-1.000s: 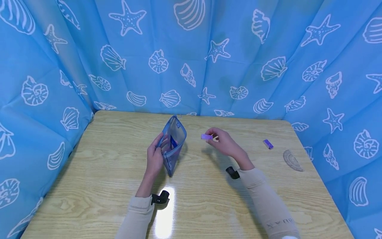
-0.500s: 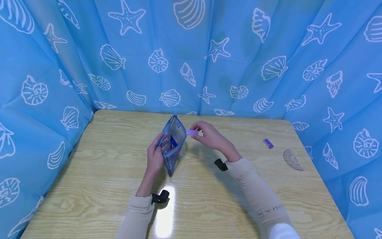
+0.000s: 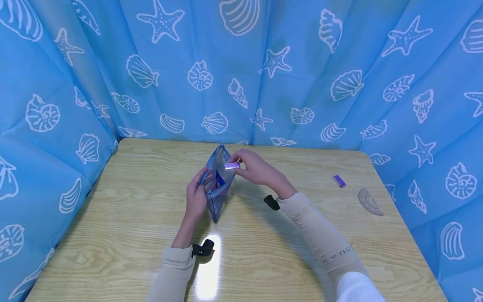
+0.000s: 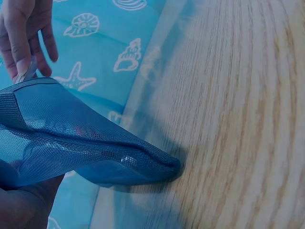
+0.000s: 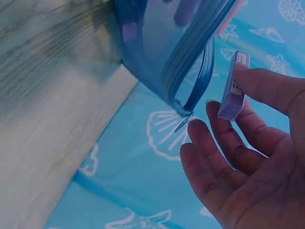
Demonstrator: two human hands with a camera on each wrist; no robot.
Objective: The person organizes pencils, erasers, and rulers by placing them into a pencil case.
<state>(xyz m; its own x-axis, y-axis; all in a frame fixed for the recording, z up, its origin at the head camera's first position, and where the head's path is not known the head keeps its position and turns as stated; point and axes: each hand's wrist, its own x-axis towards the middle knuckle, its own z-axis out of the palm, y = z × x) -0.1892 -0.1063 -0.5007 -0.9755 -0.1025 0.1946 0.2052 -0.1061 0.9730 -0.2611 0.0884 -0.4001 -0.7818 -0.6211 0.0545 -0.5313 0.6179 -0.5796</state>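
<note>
A blue mesh zipper pouch (image 3: 216, 205) stands upright on the table with its mouth spread wide. My left hand (image 3: 195, 200) grips its left side, the fingers over the rim and the thumb outside. Through the mouth a dark blue item (image 3: 220, 179) shows inside. Between thumb and fingertips, my right hand (image 3: 255, 167) pinches a small purple block (image 3: 232, 166), which overlaps the pouch's opening in the head view. The right wrist view shows a white printed label on that block (image 5: 233, 88), near the zipper edge. The left wrist view shows the pouch's mesh side (image 4: 81, 124) resting low on the wood.
To the right on the wooden table (image 3: 286, 260) lie a second purple block (image 3: 339, 181) and a semicircular protractor (image 3: 370, 202). A blue shell-patterned curtain (image 3: 241, 113) rises behind the table and along both sides. Both wrists wear small black cameras (image 3: 203, 248).
My right hand has moved left with the purple block, from above the table to the pouch's mouth. The left hand and the pouch have stayed in place.
</note>
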